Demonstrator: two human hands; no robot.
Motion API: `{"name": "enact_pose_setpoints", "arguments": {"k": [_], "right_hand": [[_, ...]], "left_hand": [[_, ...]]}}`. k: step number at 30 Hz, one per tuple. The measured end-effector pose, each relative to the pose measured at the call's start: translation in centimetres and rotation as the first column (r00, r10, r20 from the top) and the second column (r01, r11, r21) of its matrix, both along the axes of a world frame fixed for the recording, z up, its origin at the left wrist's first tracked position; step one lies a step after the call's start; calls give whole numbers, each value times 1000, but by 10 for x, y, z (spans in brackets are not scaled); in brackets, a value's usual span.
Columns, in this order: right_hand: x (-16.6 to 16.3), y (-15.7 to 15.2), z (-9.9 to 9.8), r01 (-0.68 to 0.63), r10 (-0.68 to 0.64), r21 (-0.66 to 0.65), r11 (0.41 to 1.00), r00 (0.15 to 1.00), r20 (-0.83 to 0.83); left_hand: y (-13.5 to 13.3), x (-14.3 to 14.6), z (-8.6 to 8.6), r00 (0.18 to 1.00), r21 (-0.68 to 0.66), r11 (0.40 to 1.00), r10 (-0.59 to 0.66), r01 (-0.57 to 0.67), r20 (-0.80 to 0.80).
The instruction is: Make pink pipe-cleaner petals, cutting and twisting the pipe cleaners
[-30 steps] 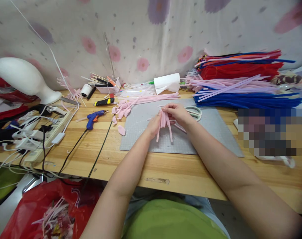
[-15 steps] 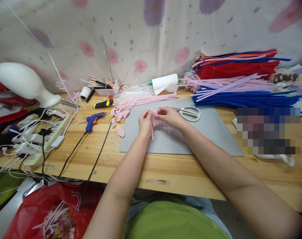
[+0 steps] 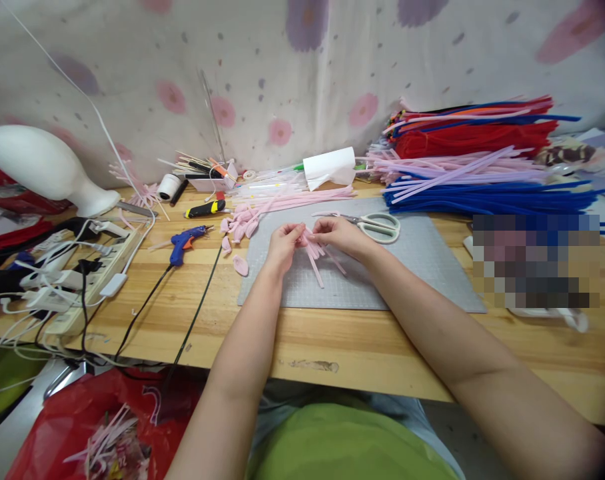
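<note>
Over the grey cutting mat [image 3: 422,273] my left hand [image 3: 281,244] and my right hand [image 3: 341,236] meet, both pinched on the top of a small bundle of pink pipe cleaners [image 3: 316,255]. The loose ends of the bundle fan down and to the right onto the mat. White-handled scissors [image 3: 378,225] lie just behind my right hand. Pink looped petal pieces [image 3: 240,230] lie in a heap at the mat's left edge.
Stacks of blue, red and pink pipe cleaners [image 3: 482,173] fill the back right. A blue glue gun [image 3: 186,237], a utility knife [image 3: 205,209], a white roll [image 3: 330,165], a power strip [image 3: 90,273] with cables and a white foam head [image 3: 42,163] sit to the left. A red bag [image 3: 87,427] hangs below the table edge.
The bundle hung straight down from my hands a second ago; now both hands have shifted left and lowered, and the strands splay out slanting to the right.
</note>
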State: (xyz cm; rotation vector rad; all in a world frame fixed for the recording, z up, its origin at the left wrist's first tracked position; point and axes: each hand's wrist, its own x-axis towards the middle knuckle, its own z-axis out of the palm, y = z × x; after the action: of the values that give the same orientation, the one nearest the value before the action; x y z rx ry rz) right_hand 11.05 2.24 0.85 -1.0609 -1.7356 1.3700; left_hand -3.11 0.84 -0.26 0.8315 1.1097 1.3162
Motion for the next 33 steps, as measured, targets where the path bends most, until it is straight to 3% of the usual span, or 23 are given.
{"name": "enact_pose_setpoints", "arguments": {"k": [10,16,22,30,33], "right_hand": [[0,-1,-1,-19,7,-100,995,993,-121],[-5,0,-2,21,-25,-92,996,999,-46],[-8,0,-4,56,-67,-109,992,993,-98],[-9,1,-9,29,-32,-40,999,997,-74],[-6,4,-12,30,-29,23,999,999,-40]], "left_hand": [[-3,-9,7,957,54,995,-61,80,-285],[3,-6,-3,934,194,981,80,-12,-349],[0,-2,-7,823,380,922,269,-70,-500],[4,-5,-10,859,350,934,234,-70,-455],[1,-6,-9,831,375,926,245,-47,-500]]}}
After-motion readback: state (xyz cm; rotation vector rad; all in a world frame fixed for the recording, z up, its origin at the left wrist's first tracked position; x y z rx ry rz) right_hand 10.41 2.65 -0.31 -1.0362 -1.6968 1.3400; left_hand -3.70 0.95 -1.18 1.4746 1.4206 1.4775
